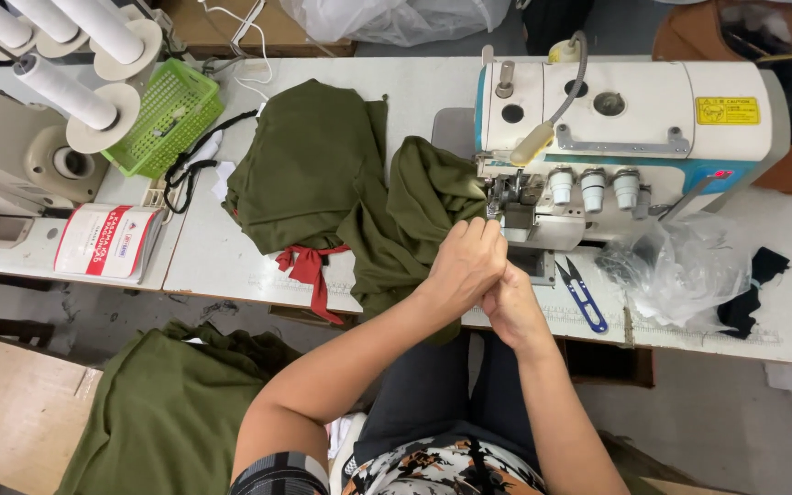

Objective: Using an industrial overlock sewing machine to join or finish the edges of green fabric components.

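Near the front edge of the tabletop [231, 275], the left hand [465, 266] is wrapped over the right hand [511, 307], fingers curled shut; what is gripped cannot be told. Soft olive cloth [396, 220] is bunched just beside them, reaching the white sewing machine [625, 119]. Blue-handled snips [584, 295] lie beside crinkled clear plastic [685, 266].

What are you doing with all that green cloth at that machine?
A person sits at a white sewing machine on a table. The left hand and right hand are pressed close together right in front of the needle area, at the edge of a piece of olive green cloth. More green cloth is piled to the left, with a red strip by it. Blue-handled snips lie beside the hands.
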